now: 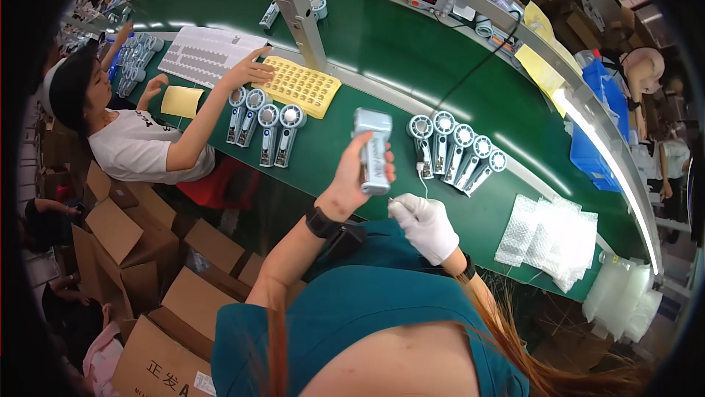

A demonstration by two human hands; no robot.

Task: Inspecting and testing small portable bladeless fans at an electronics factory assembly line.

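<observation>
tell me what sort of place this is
Probably a factory workshop for assembling or packing small fans: rows of matching fans lie on a long green bench, with bubble wrap on it and cartons beside it.

A green bench (pixel 477 228) carries handheld fans (pixel 463 136), yellow tray (pixel 313 109), bubble wrap (pixel 547 239).

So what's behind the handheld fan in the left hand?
Green tabletop shows around the handheld fan; whatever lies directly behind it and the left hand is covered.
</observation>
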